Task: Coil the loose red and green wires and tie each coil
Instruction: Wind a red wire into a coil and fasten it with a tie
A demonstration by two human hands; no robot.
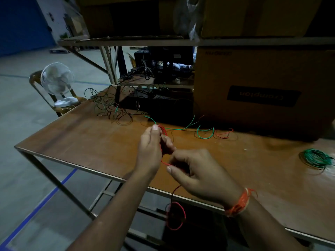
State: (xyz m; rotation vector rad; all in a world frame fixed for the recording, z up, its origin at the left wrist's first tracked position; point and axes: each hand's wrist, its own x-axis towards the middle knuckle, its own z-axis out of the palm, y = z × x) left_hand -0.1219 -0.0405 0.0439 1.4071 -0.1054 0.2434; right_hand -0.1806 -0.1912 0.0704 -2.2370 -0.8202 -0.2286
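Observation:
My left hand [154, 147] grips a small coil of red wire [164, 130] above the brown table [90, 140], thumb on top. Just below and to its right, my right hand [195, 171] pinches the same red wire, whose loose tail [176, 214] hangs in a loop past the table's front edge. Loose green wire [204, 133] and short red pieces [223, 133] lie on the table behind my hands. A coil of green wire [317, 157] lies at the right side of the table.
A tangle of dark wires [110, 105] sits at the table's back left. A large cardboard box [262, 91] stands at the back right under a metal shelf [181, 41]. A white fan [58, 82] stands on a chair left of the table.

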